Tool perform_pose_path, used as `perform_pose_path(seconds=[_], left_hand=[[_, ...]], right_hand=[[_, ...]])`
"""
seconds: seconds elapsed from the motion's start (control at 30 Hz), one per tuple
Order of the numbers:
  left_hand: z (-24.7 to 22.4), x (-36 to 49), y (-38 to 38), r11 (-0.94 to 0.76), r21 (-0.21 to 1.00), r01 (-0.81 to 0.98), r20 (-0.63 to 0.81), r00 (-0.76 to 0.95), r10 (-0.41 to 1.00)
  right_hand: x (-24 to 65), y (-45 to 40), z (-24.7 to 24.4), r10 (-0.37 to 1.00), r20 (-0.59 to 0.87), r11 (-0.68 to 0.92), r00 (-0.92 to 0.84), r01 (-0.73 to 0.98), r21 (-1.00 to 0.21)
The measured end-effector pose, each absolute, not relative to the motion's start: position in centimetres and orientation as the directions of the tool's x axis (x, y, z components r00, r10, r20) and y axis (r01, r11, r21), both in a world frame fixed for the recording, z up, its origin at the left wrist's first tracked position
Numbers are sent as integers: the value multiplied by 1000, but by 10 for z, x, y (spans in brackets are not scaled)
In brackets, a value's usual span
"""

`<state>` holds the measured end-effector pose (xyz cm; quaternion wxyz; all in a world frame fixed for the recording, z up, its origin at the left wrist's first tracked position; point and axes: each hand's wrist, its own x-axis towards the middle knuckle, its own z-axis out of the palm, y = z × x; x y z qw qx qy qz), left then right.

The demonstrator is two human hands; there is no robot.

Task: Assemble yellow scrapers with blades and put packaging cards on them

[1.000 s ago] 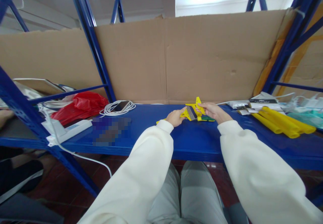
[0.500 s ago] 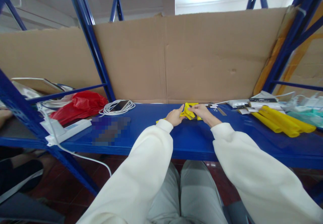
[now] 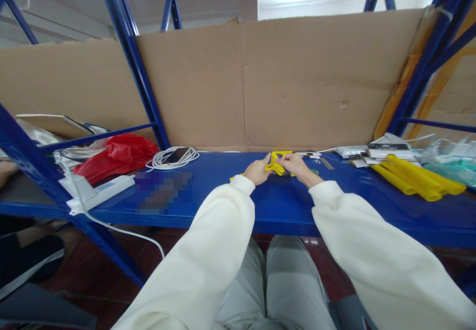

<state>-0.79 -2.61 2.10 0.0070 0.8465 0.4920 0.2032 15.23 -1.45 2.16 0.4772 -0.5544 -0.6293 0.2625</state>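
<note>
Near the back of the blue shelf, my left hand (image 3: 257, 171) is closed around the left side of an angular yellow plastic piece (image 3: 275, 165) with dark parts. My right hand (image 3: 295, 165) is pinched at the right side of the same piece. Its fingertips cover whatever detail they press on, so I cannot tell if a smaller part is between them. More yellow material (image 3: 284, 152) shows just behind the fingers. Beside my right wrist lies a small green round thing (image 3: 315, 171). A thin metal strip (image 3: 327, 164) rests further right.
Yellow rolled sheets (image 3: 416, 178) and white packets (image 3: 388, 149) lie at the right. Leftward are a coiled white cable (image 3: 173, 159) over a phone, a red plastic bag (image 3: 119, 156) and a white power strip (image 3: 104, 193). Cardboard (image 3: 297, 87) stands behind; another person's hand shows far left.
My right hand and wrist have shifted slightly left, and the green round thing beside the wrist has come into sight. My left hand stays in place on the yellow piece.
</note>
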Motion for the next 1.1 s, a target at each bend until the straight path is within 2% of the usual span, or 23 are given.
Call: perform_pose_path(seconds=[0.23,0.5,0.73,1.0,1.1], left_hand=[[23,-7,-28,-511,204,835,332,432,839],[23,-7,-28,-516,211,830,323,439,838],[20,-9,-24,-599,221,770,377,499,780],[22,-10,-26,-583,175,793,397,485,779],[23,-9,-28,-572,180,800,394,474,787]], right_hand=[[152,-13,21,933,345,242,105,528,-814],[158,-4,13,897,435,317,74,576,-753],[162,5,6,893,437,314,110,544,-778],[162,7,9,882,432,316,189,443,-839],[162,4,12,899,407,311,162,418,-853]])
